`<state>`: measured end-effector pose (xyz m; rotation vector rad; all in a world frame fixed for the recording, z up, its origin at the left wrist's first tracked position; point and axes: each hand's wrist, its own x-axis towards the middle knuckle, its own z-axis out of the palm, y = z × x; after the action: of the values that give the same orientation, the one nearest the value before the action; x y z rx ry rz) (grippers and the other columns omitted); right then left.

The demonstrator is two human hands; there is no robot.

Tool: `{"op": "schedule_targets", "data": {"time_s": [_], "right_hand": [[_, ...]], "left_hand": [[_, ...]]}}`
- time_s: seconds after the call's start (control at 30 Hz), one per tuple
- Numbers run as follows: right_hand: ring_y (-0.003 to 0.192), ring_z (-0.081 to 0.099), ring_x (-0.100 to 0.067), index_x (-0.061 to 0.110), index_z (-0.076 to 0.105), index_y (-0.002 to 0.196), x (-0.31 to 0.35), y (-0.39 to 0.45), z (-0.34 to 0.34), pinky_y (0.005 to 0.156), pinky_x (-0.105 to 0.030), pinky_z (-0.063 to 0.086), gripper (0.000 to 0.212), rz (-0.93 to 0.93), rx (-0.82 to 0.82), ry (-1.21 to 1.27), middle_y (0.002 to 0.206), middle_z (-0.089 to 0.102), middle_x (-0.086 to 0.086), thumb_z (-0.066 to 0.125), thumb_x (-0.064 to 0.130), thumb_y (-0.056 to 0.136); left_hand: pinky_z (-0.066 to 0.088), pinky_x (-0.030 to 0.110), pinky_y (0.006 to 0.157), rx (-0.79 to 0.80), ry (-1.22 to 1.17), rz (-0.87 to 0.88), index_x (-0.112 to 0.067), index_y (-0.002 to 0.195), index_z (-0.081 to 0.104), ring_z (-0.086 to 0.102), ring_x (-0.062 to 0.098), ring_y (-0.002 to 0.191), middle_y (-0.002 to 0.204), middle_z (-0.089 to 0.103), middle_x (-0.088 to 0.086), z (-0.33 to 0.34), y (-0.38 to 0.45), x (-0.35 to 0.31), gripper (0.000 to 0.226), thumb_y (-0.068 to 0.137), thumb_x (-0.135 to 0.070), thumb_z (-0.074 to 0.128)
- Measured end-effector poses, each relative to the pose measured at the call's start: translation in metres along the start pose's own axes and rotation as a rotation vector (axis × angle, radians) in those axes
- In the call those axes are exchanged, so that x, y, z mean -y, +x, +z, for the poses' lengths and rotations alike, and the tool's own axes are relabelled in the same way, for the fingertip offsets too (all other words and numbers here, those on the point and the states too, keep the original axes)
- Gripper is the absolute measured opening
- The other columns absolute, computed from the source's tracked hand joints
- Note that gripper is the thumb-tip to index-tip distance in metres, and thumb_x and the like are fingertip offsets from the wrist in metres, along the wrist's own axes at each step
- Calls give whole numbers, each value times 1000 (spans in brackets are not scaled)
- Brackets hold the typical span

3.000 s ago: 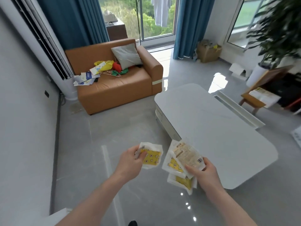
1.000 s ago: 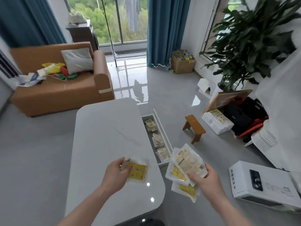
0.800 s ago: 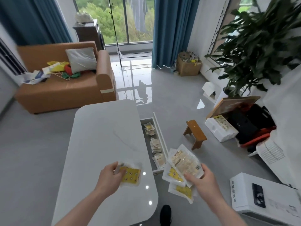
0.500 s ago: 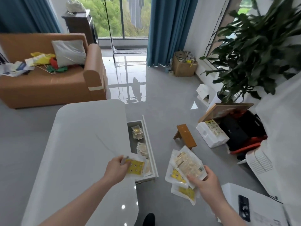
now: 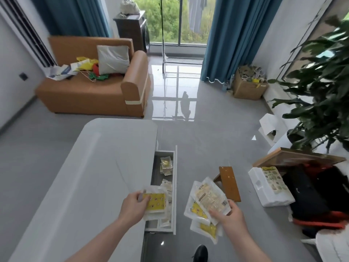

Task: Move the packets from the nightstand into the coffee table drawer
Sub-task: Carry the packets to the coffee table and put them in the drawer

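Observation:
My left hand (image 5: 132, 206) grips one clear packet with a yellow label (image 5: 155, 202), held above the near end of the open drawer (image 5: 174, 186). The drawer sticks out of the right side of the white coffee table (image 5: 85, 176) and holds several packets (image 5: 166, 165). My right hand (image 5: 229, 214) pinches a fan of three packets (image 5: 205, 203), beige on top and yellow-labelled beneath, over the floor to the right of the drawer.
A small wooden stool (image 5: 229, 183) stands on the floor just right of the drawer. White foam boxes (image 5: 270, 188) and dark bags lie further right under a big plant (image 5: 321, 87). An orange sofa (image 5: 94, 87) stands at the back left.
I have walked round the coffee table to its drawer side. My left hand has carried its packet from above the tabletop to above the open drawer; my right hand keeps its stack.

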<state>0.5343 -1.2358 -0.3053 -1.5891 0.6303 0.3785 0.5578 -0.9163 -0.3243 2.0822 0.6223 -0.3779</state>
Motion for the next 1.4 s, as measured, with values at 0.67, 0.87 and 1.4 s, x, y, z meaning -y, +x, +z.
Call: {"op": "schedule_targets", "data": {"time_s": [0.67,0.87,1.4], "right_hand": [[85,77,-22,11,70,104,82,212,57,63,-32,58,30,92,81,-177,92,80,-4,86,5,80],[79,76,-15,13,71,100,54,293,80,62,-30,55,26,128,47,-240,84,79,2,87,9,80],[85,76,-13,22,71,100,-86,489,108,67,-31,55,23,220,62,-267,87,80,8,85,16,83]], "left_hand": [[61,48,87,-66,-272,-333,-24,113,66,69,22,97,110,69,1,47,199,-5,18,96,-29,68],[50,33,82,-14,-154,-371,-19,113,60,63,25,101,112,65,6,92,296,8,15,100,-25,62],[50,30,77,-14,-76,-335,-23,114,58,61,20,94,108,63,-1,246,523,80,10,104,-23,55]]}}
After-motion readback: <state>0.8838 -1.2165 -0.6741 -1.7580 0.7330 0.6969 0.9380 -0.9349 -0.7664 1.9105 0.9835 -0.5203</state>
